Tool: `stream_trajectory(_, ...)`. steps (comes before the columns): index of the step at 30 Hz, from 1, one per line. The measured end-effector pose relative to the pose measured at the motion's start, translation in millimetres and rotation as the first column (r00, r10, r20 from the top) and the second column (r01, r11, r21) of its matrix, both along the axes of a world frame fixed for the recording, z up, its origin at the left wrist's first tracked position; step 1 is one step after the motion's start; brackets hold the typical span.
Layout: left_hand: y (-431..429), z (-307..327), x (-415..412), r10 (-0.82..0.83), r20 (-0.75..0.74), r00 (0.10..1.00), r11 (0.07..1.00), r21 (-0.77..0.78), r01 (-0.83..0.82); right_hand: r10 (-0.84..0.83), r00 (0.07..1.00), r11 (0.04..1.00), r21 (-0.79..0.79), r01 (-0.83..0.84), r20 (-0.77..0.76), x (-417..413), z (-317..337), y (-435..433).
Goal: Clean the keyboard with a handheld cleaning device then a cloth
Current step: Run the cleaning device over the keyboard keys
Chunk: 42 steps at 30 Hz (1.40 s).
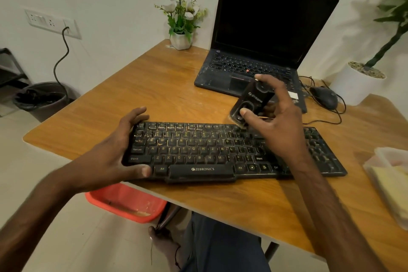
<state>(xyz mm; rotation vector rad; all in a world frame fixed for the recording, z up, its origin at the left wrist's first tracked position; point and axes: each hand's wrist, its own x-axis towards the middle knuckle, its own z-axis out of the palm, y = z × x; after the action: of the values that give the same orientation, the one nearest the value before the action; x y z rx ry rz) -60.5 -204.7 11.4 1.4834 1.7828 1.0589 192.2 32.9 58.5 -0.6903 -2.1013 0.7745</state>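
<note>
Left hand (117,152) grips the keyboard (209,150) end; right hand (276,121) holds the cleaning device (251,100) tilted, nozzle down

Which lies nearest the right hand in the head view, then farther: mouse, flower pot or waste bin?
From the right hand:
1. Mouse, just to its right.
2. Flower pot, table's back corner.
3. Waste bin, floor, far left.

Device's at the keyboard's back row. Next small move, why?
Probably slide the handheld cleaning device, held in the right hand, sideways along the back row of the keyboard: its lower end sits there, the keys look dusty, and the left hand grips the left end.
</note>
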Motion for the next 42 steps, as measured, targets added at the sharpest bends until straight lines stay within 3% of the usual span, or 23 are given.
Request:
stream_trajectory(6, -1, -1, -1, 0.023, -0.108, 0.994, 1.0, -0.013, -0.024, 0.205, 0.967, 0.97, 0.099, -0.221, 0.153, -20, -13, -7)
stream_trajectory(11, 0, -3, -3, 0.016, -0.088, 0.996, 1.0, -0.012, -0.017, 0.14, 0.968, 0.962, 0.203, -0.183, 0.208, -28, -2, 10)
stream_trajectory(14, 0, -6, -5, 0.008, -0.073, 0.997, 1.0, 0.006, -0.008, 0.226, 0.959, 0.956, 0.151, -0.252, 0.172, -27, -4, 6)
stream_trajectory(16, 0, -8, -6, -0.007, -0.064, 0.998, 1.0, 0.016, 0.008, 0.238, 0.934, 0.927, 0.224, -0.3, 0.268, -29, -8, 6)
stream_trajectory(19, 0, -9, -8, -0.024, -0.024, 0.999, 0.999, 0.021, 0.024, 0.1, 0.933, 0.913, 0.34, -0.224, 0.346, -29, -5, 15)
stream_trajectory(21, -1, -8, -8, -0.026, -0.018, 1.0, 0.999, 0.027, 0.026, 0.1, 0.949, 0.936, 0.295, -0.191, 0.299, -26, -3, 15)
stream_trajectory(23, -1, -8, -7, -0.021, -0.028, 0.999, 0.999, 0.033, 0.022, 0.218, 0.952, 0.948, 0.186, -0.259, 0.216, -25, -4, 8)
stream_trajectory(25, -1, -8, -6, -0.013, -0.027, 1.0, 0.999, 0.04, 0.014, 0.267, 0.934, 0.924, 0.211, -0.318, 0.237, -25, -9, 5)
stream_trajectory(28, -1, -7, -6, -0.012, -0.032, 0.999, 0.999, 0.04, 0.013, 0.181, 0.94, 0.93, 0.259, -0.259, 0.291, -27, -8, 17)
stream_trajectory(30, -2, -7, -5, -0.008, -0.031, 0.999, 0.999, 0.034, 0.009, 0.148, 0.96, 0.951, 0.232, -0.204, 0.239, -26, -5, 22)
stream_trajectory(33, -2, -6, -5, -0.009, -0.037, 0.999, 0.999, 0.036, 0.01, 0.277, 0.949, 0.945, 0.135, -0.298, 0.151, -24, -6, 14)
stream_trajectory(35, -2, -7, -5, -0.011, -0.045, 0.999, 0.999, 0.035, 0.013, 0.296, 0.928, 0.926, 0.17, -0.337, 0.228, -25, -8, 15)
stream_trajectory(38, -1, -7, -6, -0.01, -0.041, 0.999, 0.999, 0.034, 0.012, 0.198, 0.939, 0.931, 0.247, -0.27, 0.282, -25, -3, 24)
stream_trajectory(42, -2, -7, -6, -0.007, -0.039, 0.999, 1.0, 0.027, 0.008, 0.321, 0.936, 0.926, 0.16, -0.342, 0.143, -26, -7, 13)
